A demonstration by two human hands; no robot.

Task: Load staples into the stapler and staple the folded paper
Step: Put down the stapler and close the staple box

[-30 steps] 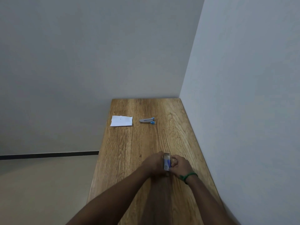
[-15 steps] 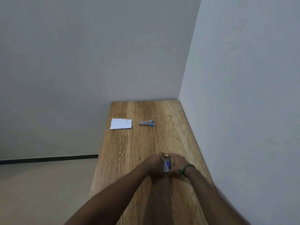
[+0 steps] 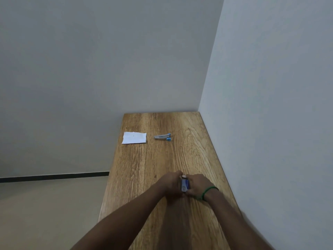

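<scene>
While their fingers curl round it, the left hand (image 3: pixel 170 184) and right hand (image 3: pixel 198 186) (green band at the wrist) grip a small blue-and-white staple box (image 3: pixel 185 185), its long axis pointing away from the person. Farther up the wooden table (image 3: pixel 162 159), the grey stapler (image 3: pixel 162 137) lies crosswise, blue end rightward, near the folded white paper (image 3: pixel 134 137). All as half a second ago.

Nothing can really be read here — the label on the small blue box (image 3: pixel 185 184) is too blurred to be made out.
</scene>
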